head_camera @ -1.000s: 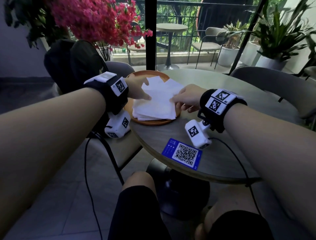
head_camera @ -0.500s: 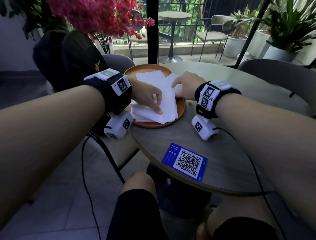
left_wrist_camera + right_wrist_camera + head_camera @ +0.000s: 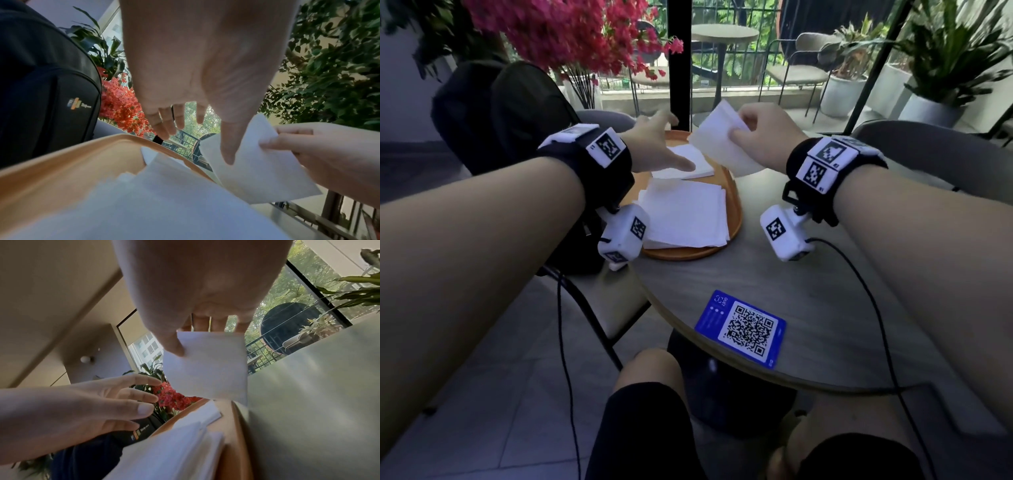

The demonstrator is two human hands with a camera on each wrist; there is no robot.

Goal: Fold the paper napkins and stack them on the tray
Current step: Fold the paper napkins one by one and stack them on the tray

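My right hand [image 3: 760, 137] pinches a folded napkin [image 3: 722, 144] above the tray [image 3: 736, 212]; my left hand [image 3: 654, 147] hovers spread, holding nothing. If I drop it carelessly, it could unfold or miss the small stack [image 3: 685, 164].

Trays: one [image 3: 734, 212]
Napkin in my right hand [image 3: 763, 140]: one [image 3: 719, 144]
Napkin piles: two [image 3: 685, 219], [image 3: 688, 164]
QR cards: one [image 3: 741, 329]
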